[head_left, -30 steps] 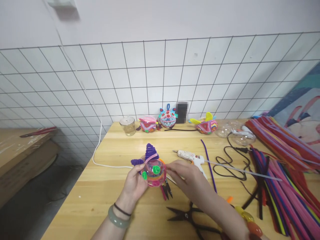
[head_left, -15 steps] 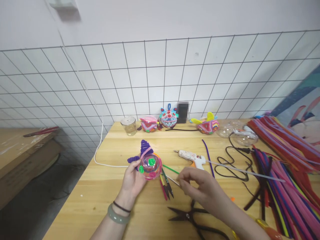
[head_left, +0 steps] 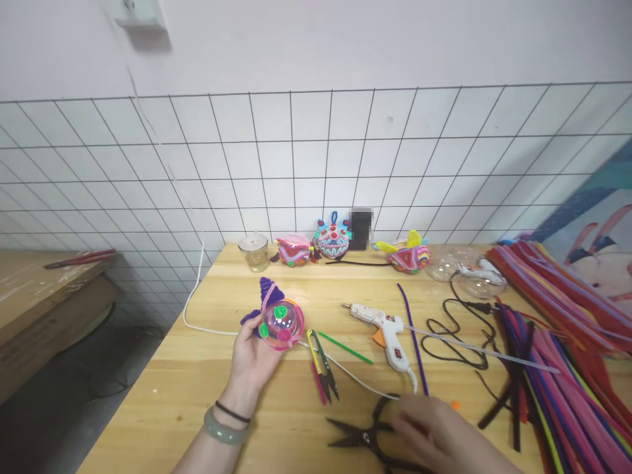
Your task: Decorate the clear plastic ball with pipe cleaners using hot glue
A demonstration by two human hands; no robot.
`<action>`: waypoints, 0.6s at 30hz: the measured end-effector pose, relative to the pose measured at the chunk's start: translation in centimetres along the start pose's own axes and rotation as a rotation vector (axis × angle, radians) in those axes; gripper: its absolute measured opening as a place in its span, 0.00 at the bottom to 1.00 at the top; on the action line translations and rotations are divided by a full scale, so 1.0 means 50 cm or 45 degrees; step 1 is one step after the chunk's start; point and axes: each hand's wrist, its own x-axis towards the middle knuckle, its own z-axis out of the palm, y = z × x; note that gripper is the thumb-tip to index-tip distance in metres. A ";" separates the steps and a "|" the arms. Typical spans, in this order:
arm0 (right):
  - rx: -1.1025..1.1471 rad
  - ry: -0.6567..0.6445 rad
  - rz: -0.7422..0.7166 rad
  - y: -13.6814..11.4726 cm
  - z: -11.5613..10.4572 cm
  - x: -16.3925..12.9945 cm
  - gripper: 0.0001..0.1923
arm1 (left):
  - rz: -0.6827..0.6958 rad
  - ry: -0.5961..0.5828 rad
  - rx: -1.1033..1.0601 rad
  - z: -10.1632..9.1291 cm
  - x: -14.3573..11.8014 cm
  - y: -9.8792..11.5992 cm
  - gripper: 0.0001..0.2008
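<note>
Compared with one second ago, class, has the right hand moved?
Yes. Judged against the glue gun, the right hand moved rightward and lower in view, from the decorated ball toward the scissors.

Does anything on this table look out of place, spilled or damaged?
Nothing looks spilled or damaged. One small oddity: an orange scrap lies on the wooden table just beyond the right hand, apart from the piled fuzzy stems; I can't tell what it is.
</note>
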 end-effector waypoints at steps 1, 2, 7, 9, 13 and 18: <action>-0.073 0.069 0.002 0.014 -0.002 0.012 0.11 | -0.013 -0.027 0.005 -0.002 0.000 0.000 0.11; -0.097 0.152 0.014 0.030 -0.007 0.025 0.07 | -0.023 -0.050 0.013 -0.005 0.000 0.001 0.11; -0.122 0.363 0.391 0.105 -0.037 0.087 0.17 | -0.084 -0.158 0.107 -0.018 0.000 -0.001 0.11; -0.148 0.298 0.454 0.114 -0.037 0.112 0.17 | -0.109 -0.170 0.157 -0.020 -0.002 -0.005 0.11; -0.082 0.221 0.500 0.108 -0.027 0.151 0.17 | -0.124 -0.138 0.218 -0.022 -0.006 -0.011 0.10; 0.174 0.145 0.511 0.100 -0.018 0.161 0.14 | -0.133 -0.133 0.212 -0.029 -0.004 -0.011 0.09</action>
